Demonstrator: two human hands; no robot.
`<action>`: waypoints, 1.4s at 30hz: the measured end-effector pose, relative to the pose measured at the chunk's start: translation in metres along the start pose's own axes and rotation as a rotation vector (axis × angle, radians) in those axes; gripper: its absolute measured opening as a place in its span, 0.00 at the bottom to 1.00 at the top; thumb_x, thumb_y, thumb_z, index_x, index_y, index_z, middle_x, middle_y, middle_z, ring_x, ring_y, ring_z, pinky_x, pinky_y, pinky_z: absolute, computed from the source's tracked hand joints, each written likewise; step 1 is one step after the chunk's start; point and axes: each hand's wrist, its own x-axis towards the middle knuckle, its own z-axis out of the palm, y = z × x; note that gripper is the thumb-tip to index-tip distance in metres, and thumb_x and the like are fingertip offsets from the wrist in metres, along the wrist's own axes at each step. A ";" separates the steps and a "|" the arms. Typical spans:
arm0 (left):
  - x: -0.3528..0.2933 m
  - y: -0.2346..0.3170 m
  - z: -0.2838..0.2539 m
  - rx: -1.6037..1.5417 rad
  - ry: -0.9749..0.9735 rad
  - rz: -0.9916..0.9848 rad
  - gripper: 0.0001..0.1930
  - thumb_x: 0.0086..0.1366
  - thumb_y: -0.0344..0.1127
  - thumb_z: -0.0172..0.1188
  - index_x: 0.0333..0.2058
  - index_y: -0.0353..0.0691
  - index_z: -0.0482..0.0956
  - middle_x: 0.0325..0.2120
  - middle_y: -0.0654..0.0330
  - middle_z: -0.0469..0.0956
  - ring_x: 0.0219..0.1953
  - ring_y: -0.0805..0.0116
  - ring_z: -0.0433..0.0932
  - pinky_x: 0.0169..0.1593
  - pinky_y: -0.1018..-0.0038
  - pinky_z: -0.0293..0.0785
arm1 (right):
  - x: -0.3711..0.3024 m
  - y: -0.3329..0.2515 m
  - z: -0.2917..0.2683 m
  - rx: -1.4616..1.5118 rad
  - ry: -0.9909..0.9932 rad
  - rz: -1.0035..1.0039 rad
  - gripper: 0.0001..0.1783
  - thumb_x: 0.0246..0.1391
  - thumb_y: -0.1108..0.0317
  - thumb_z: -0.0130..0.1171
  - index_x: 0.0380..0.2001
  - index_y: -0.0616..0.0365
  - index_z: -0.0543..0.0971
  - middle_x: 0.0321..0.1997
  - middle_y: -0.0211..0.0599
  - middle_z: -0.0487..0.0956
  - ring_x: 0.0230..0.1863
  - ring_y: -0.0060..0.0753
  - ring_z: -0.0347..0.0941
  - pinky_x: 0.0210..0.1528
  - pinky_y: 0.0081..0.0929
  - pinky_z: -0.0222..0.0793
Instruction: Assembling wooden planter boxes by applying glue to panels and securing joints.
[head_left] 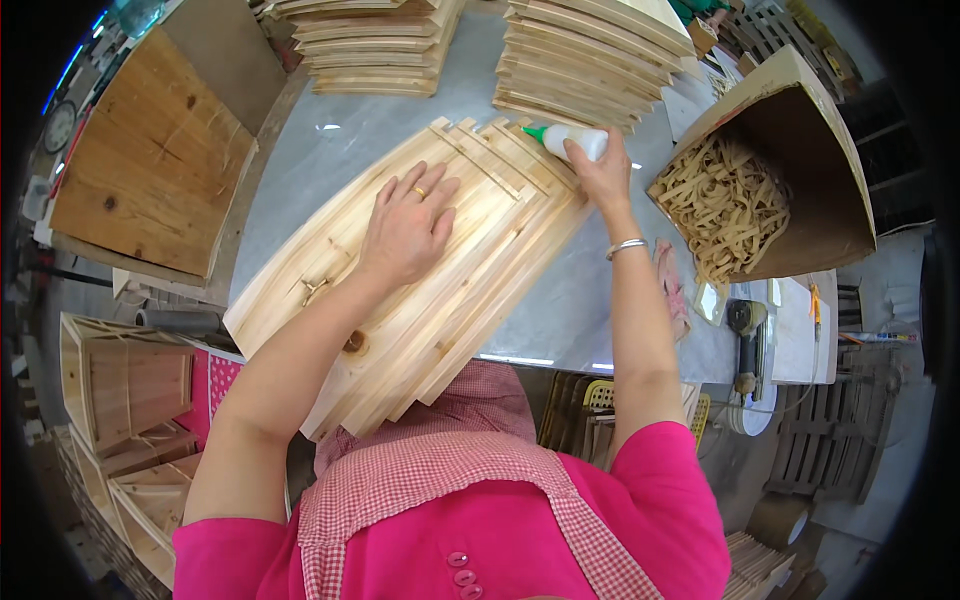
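Observation:
Several pale wooden panels point(330, 235) lie fanned in an overlapping stack, slanting across the table with their near ends over its front edge. My left hand point(408, 228) rests flat on the top panel, fingers stretched out, a ring on one of them. In my right hand point(603, 172) is a white glue bottle point(580, 141), tipped on its side. Its green nozzle points left, at the stepped far ends of the panels. Whether glue is coming out is too small to tell.
Two tall stacks of wooden panels point(590, 60) stand at the table's far side. A cardboard box point(820, 200) of thin wooden strips point(722, 205) lies open at the right, near a pink cloth point(672, 290) and a black-handled tool point(747, 345). A brown wooden board point(150, 150) rises at the left.

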 end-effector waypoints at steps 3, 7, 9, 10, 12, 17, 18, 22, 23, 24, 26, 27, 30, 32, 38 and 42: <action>-0.001 -0.001 0.002 0.009 0.004 0.000 0.21 0.68 0.39 0.53 0.59 0.43 0.75 0.64 0.56 0.68 0.70 0.56 0.60 0.70 0.55 0.53 | 0.004 0.006 -0.017 -0.042 -0.072 -0.049 0.32 0.43 0.51 0.72 0.46 0.60 0.75 0.41 0.54 0.82 0.43 0.54 0.80 0.46 0.41 0.75; 0.000 -0.003 0.004 0.012 0.026 0.023 0.21 0.69 0.40 0.52 0.59 0.44 0.74 0.64 0.55 0.68 0.69 0.54 0.61 0.70 0.53 0.53 | -0.004 0.016 -0.052 -0.110 -0.133 -0.045 0.30 0.44 0.52 0.71 0.46 0.58 0.75 0.39 0.52 0.82 0.41 0.52 0.80 0.45 0.41 0.75; 0.000 -0.003 0.005 0.022 0.016 0.022 0.21 0.69 0.40 0.51 0.59 0.44 0.74 0.64 0.54 0.68 0.69 0.53 0.61 0.70 0.53 0.54 | -0.012 0.021 -0.074 -0.173 -0.124 -0.080 0.29 0.44 0.53 0.71 0.46 0.57 0.75 0.39 0.51 0.82 0.40 0.51 0.80 0.44 0.40 0.75; -0.001 -0.004 0.004 0.020 0.017 0.017 0.21 0.69 0.40 0.51 0.59 0.44 0.74 0.64 0.54 0.68 0.69 0.53 0.61 0.70 0.53 0.54 | -0.017 0.020 -0.085 -0.156 -0.155 -0.066 0.29 0.45 0.53 0.70 0.46 0.58 0.75 0.38 0.50 0.82 0.39 0.49 0.80 0.44 0.39 0.75; -0.001 -0.005 0.005 0.014 0.027 0.014 0.21 0.69 0.39 0.52 0.59 0.44 0.75 0.65 0.56 0.67 0.70 0.55 0.59 0.70 0.55 0.53 | -0.025 0.024 -0.103 -0.142 -0.186 -0.052 0.28 0.45 0.54 0.70 0.46 0.58 0.75 0.38 0.49 0.82 0.38 0.47 0.80 0.43 0.38 0.75; 0.001 -0.004 0.005 0.015 0.011 0.009 0.21 0.69 0.39 0.52 0.59 0.44 0.74 0.65 0.56 0.67 0.70 0.55 0.59 0.71 0.54 0.52 | -0.039 0.047 -0.121 -0.093 -0.076 0.053 0.28 0.48 0.56 0.70 0.47 0.61 0.74 0.38 0.45 0.81 0.36 0.41 0.79 0.42 0.37 0.74; 0.001 -0.005 0.004 0.021 -0.006 -0.003 0.21 0.69 0.40 0.52 0.60 0.45 0.74 0.66 0.56 0.66 0.70 0.55 0.59 0.71 0.54 0.52 | -0.040 0.035 -0.115 -0.088 -0.080 0.047 0.28 0.48 0.56 0.70 0.47 0.61 0.74 0.38 0.45 0.81 0.36 0.41 0.79 0.42 0.37 0.74; 0.000 -0.006 0.003 0.029 -0.002 -0.012 0.22 0.69 0.40 0.51 0.60 0.45 0.73 0.66 0.56 0.66 0.70 0.55 0.59 0.71 0.54 0.51 | -0.045 -0.019 -0.063 0.268 -0.043 0.262 0.31 0.48 0.50 0.72 0.46 0.62 0.74 0.37 0.46 0.81 0.37 0.42 0.79 0.44 0.38 0.75; -0.001 -0.005 0.004 0.014 -0.002 -0.013 0.21 0.70 0.40 0.51 0.60 0.45 0.74 0.65 0.56 0.66 0.70 0.55 0.59 0.71 0.54 0.51 | -0.041 -0.024 -0.049 0.297 -0.056 0.219 0.32 0.48 0.48 0.72 0.46 0.63 0.75 0.38 0.48 0.82 0.37 0.44 0.80 0.44 0.38 0.75; -0.002 -0.005 0.004 -0.001 -0.004 -0.014 0.21 0.70 0.41 0.51 0.60 0.45 0.74 0.65 0.56 0.67 0.70 0.55 0.59 0.71 0.54 0.52 | -0.035 -0.022 -0.034 0.304 -0.058 0.218 0.32 0.48 0.48 0.72 0.46 0.63 0.75 0.38 0.48 0.82 0.37 0.44 0.80 0.44 0.38 0.75; -0.002 -0.002 0.006 -0.007 0.001 -0.004 0.21 0.69 0.41 0.51 0.60 0.45 0.74 0.65 0.56 0.67 0.70 0.54 0.59 0.71 0.53 0.52 | -0.025 -0.016 -0.008 0.147 0.034 0.043 0.32 0.48 0.47 0.72 0.45 0.63 0.75 0.38 0.52 0.82 0.38 0.49 0.81 0.44 0.40 0.75; -0.002 -0.002 0.005 -0.018 0.006 -0.001 0.21 0.69 0.41 0.52 0.60 0.45 0.74 0.65 0.56 0.67 0.70 0.54 0.59 0.71 0.53 0.52 | -0.022 -0.024 -0.001 0.166 0.016 0.052 0.31 0.48 0.49 0.71 0.45 0.62 0.75 0.38 0.55 0.83 0.39 0.54 0.81 0.44 0.42 0.75; -0.003 0.000 0.003 -0.006 0.002 -0.007 0.21 0.69 0.40 0.53 0.59 0.45 0.74 0.65 0.55 0.67 0.69 0.53 0.60 0.70 0.53 0.52 | -0.018 -0.034 0.009 0.040 0.004 -0.058 0.30 0.47 0.50 0.71 0.44 0.62 0.75 0.38 0.55 0.82 0.40 0.55 0.81 0.44 0.43 0.75; -0.003 -0.001 0.003 -0.006 0.003 -0.001 0.21 0.69 0.41 0.52 0.59 0.44 0.74 0.65 0.55 0.67 0.69 0.53 0.60 0.71 0.53 0.52 | -0.017 -0.032 0.006 0.017 -0.010 -0.068 0.29 0.47 0.51 0.71 0.44 0.62 0.75 0.38 0.56 0.82 0.40 0.55 0.81 0.44 0.43 0.75; -0.003 -0.008 0.006 -0.008 0.028 0.006 0.21 0.69 0.42 0.51 0.59 0.45 0.73 0.65 0.55 0.67 0.69 0.53 0.60 0.71 0.52 0.53 | -0.031 -0.030 -0.050 -0.082 -0.084 -0.125 0.25 0.48 0.55 0.70 0.44 0.59 0.76 0.37 0.53 0.82 0.39 0.52 0.81 0.42 0.40 0.75; -0.001 -0.007 0.005 -0.005 0.032 0.005 0.21 0.69 0.40 0.53 0.60 0.45 0.73 0.65 0.56 0.67 0.69 0.53 0.60 0.71 0.53 0.52 | -0.055 -0.013 -0.099 -0.077 -0.088 -0.107 0.23 0.50 0.59 0.70 0.45 0.59 0.75 0.34 0.45 0.82 0.34 0.40 0.80 0.39 0.36 0.75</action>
